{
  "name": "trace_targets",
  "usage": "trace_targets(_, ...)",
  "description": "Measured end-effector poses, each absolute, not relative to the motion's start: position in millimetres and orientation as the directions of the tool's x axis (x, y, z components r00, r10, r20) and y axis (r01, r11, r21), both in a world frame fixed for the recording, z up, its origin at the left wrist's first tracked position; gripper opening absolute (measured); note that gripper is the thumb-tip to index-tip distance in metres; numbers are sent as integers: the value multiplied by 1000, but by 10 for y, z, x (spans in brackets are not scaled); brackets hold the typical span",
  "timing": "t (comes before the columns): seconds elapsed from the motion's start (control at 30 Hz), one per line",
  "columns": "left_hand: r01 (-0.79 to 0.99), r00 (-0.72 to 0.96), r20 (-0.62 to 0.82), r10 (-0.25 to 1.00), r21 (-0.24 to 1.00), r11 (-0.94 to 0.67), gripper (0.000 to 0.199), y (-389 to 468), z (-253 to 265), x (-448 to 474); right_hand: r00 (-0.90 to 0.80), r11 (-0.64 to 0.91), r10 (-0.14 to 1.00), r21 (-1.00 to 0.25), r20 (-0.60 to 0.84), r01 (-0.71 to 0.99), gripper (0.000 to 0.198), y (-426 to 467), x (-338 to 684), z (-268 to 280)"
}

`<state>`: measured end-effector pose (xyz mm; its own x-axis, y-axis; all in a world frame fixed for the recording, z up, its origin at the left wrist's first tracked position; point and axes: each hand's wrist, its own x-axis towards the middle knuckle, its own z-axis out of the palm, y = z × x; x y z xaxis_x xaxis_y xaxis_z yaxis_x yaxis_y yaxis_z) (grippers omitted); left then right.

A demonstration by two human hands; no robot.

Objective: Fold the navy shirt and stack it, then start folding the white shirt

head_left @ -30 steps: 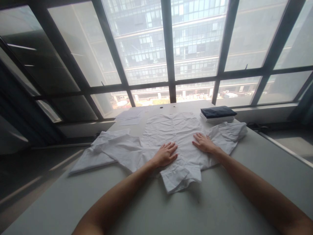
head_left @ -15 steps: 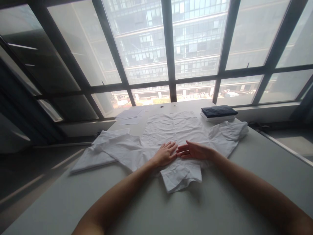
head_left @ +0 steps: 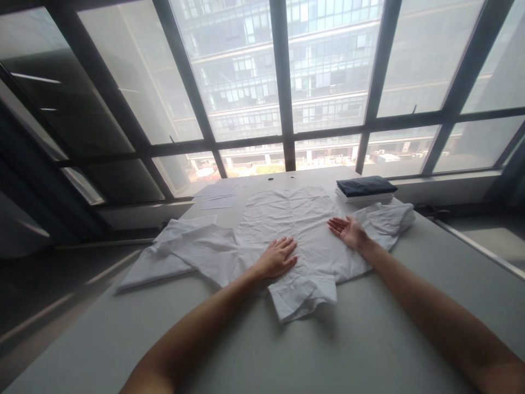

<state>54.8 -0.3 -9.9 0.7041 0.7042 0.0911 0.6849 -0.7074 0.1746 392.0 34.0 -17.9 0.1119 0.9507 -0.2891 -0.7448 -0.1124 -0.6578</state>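
A white shirt (head_left: 287, 213) lies spread on the table, its collar (head_left: 301, 298) toward me and its sleeves out to both sides. Wrinkles run across its body. My left hand (head_left: 277, 258) rests flat on the shirt's middle just beyond the collar, palm down with the fingers stretched. Over the shirt's right part is my right hand (head_left: 348, 232), turned partly palm up, its fingers extended and holding nothing. Whether it touches the cloth I cannot tell. The right sleeve (head_left: 388, 219) lies bunched beside that hand.
A dark folded cloth (head_left: 365, 186) tops a white stack (head_left: 365, 198) at the table's back right. Sheets of paper (head_left: 217, 197) lie at the back left. More folded white cloth (head_left: 151, 268) sits under the left sleeve. Tall windows stand behind the white table (head_left: 254, 350).
My right hand has moved away from my left hand, to the right and slightly farther from me across the shirt, turning its palm upward. My left hand has stayed in place.
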Motion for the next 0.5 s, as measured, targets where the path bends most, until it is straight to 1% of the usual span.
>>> trace_targets(0.07, 685, 703, 93, 705, 174, -707, 59, 0, -106, 546, 30, -143, 971, -679, -236, -720, 41, 259, 3817, -152)
trace_targets(0.1, 685, 703, 95, 705, 173, -707, 59, 2, -111, 545, -50, -182, 977, -698, -205, -692, 42, 206, 3754, -135)
trace_targets(0.17, 684, 704, 102, 703, 168, -710, 60, 9, -129, 540, -298, -296, 945, -753, -138, -588, 43, 82, 3614, -100)
trace_targets(0.2, 682, 705, 108, 700, 165, -712, 60, 15, -141, 536, -444, -351, 890, -784, -109, -511, 43, 17, 3542, -85)
trace_targets(0.23, 680, 707, 117, 698, 161, -716, 60, 22, -155, 532, -582, -398, 808, -814, -91, -424, 44, -47, 3471, -74)
trace_targets(0.3, 675, 709, 135, 692, 152, -722, 59, 35, -181, 525, -779, -449, 620, -855, -89, -260, 47, -157, 3342, -65)
trace_targets(0.33, 673, 711, 142, 689, 148, -725, 59, 39, -190, 522, -829, -459, 550, -866, -103, -197, 48, -197, 3290, -68)
trace_targets(0.37, 671, 712, 146, 686, 146, -727, 59, 41, -194, 522, -851, -465, 512, -870, -116, -161, 48, -225, 3249, -75)
trace_targets(0.4, 669, 713, 149, 685, 145, -729, 58, 39, -193, 522, -854, -471, 504, -869, -125, -151, 47, -239, 3222, -83)
trace_targets(0.43, 668, 714, 147, 684, 147, -729, 58, 35, -185, 524, -840, -474, 528, -864, -125, -170, 45, -239, 3208, -94)
trace_targets(0.5, 671, 712, 136, 689, 155, -725, 58, 18, -156, 531, -780, -468, 615, -849, -114, -245, 40, -201, 3222, -115)
